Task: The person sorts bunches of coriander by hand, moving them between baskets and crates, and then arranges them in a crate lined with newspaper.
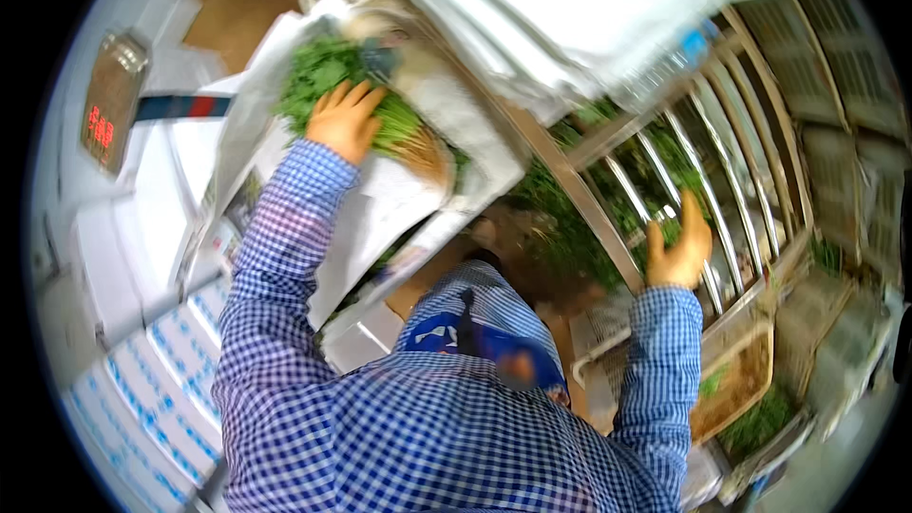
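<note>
My left hand (347, 123) rests palm down, fingers spread, on a bunch of leafy green herbs (323, 66) that looks like coriander. Its pale stems (404, 133) point right, toward brownish root ends. The bunch lies on white paper (380, 195) in a shallow white box (499, 166). My right hand (681, 245) is held over a metal rack (622, 128) with silvery bars, its thumb and fingers apart and nothing visible between them. More greenery (560, 218) shows beneath and between the bars.
Stacked white sheets (513, 14) cover the upper middle, with a clear plastic bottle (665, 66) at their edge. A scale display with red digits (104, 104) stands far left, above white boxes (152, 399) with blue print. A brown tray (736, 385) sits lower right.
</note>
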A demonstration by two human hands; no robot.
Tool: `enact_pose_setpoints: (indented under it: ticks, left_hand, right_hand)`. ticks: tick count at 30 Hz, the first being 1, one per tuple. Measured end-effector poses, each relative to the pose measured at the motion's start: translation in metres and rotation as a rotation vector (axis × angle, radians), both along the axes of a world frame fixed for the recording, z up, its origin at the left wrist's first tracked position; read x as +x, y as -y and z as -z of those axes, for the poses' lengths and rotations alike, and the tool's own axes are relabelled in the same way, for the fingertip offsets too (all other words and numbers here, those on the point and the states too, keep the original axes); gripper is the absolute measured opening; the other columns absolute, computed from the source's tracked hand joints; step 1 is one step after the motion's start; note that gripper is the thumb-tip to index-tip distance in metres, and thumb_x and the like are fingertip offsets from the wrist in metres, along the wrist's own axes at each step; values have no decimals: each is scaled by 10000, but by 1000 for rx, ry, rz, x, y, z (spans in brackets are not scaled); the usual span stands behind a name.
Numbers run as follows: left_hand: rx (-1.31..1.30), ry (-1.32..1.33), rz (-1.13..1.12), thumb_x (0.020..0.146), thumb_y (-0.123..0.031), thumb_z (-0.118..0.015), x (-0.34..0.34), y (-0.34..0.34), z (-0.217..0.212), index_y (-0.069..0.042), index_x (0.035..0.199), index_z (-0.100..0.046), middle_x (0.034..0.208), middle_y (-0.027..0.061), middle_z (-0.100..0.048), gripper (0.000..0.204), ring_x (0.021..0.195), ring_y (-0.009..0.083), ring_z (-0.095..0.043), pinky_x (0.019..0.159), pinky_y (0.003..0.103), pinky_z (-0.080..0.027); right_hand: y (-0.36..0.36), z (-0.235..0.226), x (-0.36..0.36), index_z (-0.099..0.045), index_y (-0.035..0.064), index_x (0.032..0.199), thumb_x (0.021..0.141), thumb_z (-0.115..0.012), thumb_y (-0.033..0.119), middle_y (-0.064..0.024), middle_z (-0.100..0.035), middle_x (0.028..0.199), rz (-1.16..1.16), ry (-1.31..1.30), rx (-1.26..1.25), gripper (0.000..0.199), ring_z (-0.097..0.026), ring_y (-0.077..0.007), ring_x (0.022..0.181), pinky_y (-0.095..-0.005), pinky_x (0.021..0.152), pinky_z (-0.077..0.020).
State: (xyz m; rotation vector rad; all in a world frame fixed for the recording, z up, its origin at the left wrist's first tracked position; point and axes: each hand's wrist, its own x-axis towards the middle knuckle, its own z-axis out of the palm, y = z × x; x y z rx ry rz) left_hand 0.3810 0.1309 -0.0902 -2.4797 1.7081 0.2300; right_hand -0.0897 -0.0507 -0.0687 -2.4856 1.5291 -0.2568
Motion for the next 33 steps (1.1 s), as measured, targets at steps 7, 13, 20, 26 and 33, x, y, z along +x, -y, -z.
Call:
enact_pose_setpoints:
  ticks: [7,13,20,26,33]
  left_hand:
    - [-473,8,269,859,-32,-668,44,-12,60,9,1361,-563,1362,216,-597,515,1270,395,-554,1103,458,-407]
    - [-619,59,436,970,-38,-553,-51,-1,-28,42,1379,-536,1409,199,-566,418,1352,395,-479,1143,452,-357]
    - [-517,-142,820,994,-26,-493,-285,11,-86,43,1381,-534,1400,228,-564,396,1363,450,-464,1136,531,-353]
    - [-426,-668,1161,951,-123,-563,-493,-6,-30,33,1256,-618,1222,225,-668,347,1254,428,-577,1118,575,-373]
    - [-359,-1011,1453,866,14,-627,-775,25,17,-12,1297,-611,1306,184,-646,433,1298,405,-549,1118,548,-389]
  right_hand:
    - [4,-1,-7,-555,62,1343,806,-796,341,-196,-591,1348,48,69,-83,652,-558,-353,1239,-486,1091,-409]
    - [2,18,2,-519,78,1400,863,-713,423,-200,-543,1409,-7,230,9,666,-486,-336,1347,-527,1184,-289]
    - [-62,22,-71,-529,75,1411,892,-650,124,-197,-608,1321,183,1286,-85,535,-569,-336,1222,-447,1085,-430]
    - [-240,51,-327,-651,15,1236,966,-528,-1,-170,-683,1202,652,1195,-272,298,-681,-265,1059,-390,912,-561]
    - [-420,79,-557,-569,24,1356,1000,-622,163,-158,-630,1322,1825,1084,-127,386,-632,-244,1160,-361,1041,-501]
